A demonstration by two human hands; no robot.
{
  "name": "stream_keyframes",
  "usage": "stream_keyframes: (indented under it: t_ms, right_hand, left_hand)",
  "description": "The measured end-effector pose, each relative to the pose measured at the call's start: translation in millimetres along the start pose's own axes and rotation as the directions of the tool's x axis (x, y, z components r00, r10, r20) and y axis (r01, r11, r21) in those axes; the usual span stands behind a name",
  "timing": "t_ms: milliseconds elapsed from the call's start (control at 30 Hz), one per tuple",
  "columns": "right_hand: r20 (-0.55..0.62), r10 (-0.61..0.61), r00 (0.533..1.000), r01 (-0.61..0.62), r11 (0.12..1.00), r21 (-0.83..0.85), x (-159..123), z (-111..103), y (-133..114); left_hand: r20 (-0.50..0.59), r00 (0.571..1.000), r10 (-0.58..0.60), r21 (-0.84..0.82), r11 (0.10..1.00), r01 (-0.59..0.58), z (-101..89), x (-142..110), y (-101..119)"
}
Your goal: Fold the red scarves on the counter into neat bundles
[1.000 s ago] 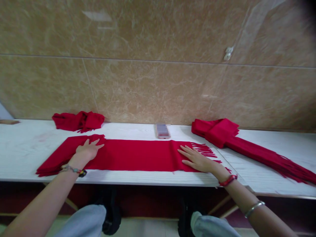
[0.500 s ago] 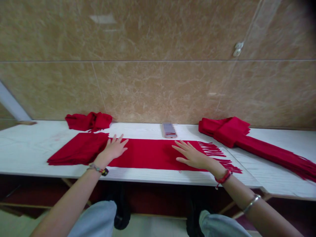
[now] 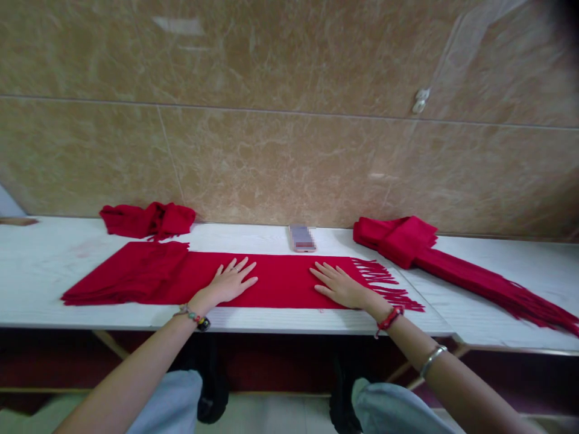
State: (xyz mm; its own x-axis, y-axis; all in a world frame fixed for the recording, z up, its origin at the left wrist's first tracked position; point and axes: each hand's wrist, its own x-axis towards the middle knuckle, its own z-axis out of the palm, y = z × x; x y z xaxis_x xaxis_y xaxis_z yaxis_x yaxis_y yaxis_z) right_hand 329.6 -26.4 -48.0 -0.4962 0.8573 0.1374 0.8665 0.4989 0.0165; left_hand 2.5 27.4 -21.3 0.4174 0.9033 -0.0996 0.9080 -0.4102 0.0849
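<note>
A red fringed scarf (image 3: 283, 280) lies flat along the white table, its fringe spread out at the right end. My left hand (image 3: 230, 282) rests palm down on its middle with fingers spread. Farther right, near the fringe, my right hand (image 3: 339, 284) is also laid flat on the cloth, fingers apart. Neither hand grips anything. At the left end, a folded stack of red scarves (image 3: 122, 274) adjoins the flat scarf; whether it overlaps the scarf's end I cannot tell.
A crumpled red scarf (image 3: 147, 220) lies by the wall at the back left. A phone (image 3: 303, 239) sits behind the flat scarf. Folded red scarves (image 3: 398, 240) with a long fringed tail stretch across the right of the white table (image 3: 280, 320). A tiled wall (image 3: 280, 169) closes the back.
My left hand has slid right along the scarf, away from the stack, and is closer to my right hand. My right hand stays flat near the fringe. The view has shifted slightly.
</note>
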Motion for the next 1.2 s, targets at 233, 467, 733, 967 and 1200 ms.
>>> stream_keyframes:
  t_ms: [233,467,733,967,1200]
  right_hand:
    - [-0.018,0.054,0.998,-0.056,0.984,-0.171,-49.1,9.7,85.6]
    - [-0.099,0.366,0.925,-0.365,0.93,0.032,0.5,-29.2,70.4]
    - [-0.045,0.369,0.928,-0.365,0.927,0.083,40.3,-19.1,55.6]
    - [-0.093,0.314,0.945,-0.303,0.946,0.117,37.9,-26.0,56.9]
    - [-0.093,0.389,0.917,-0.384,0.921,0.062,28.3,-21.5,80.4]
  left_hand:
    - [0.086,0.945,-0.316,0.005,0.948,0.317,-18.4,-5.6,-21.7]
    - [0.127,0.958,-0.258,0.066,0.966,0.251,-36.4,10.9,25.9]
    - [0.097,0.989,0.111,0.058,0.991,-0.117,-22.0,56.7,66.5]
    - [-0.136,0.926,0.351,-0.015,0.934,-0.356,-22.8,102.4,71.9]
    - [-0.289,0.869,0.402,-0.014,0.906,-0.424,-9.5,107.5,71.6]
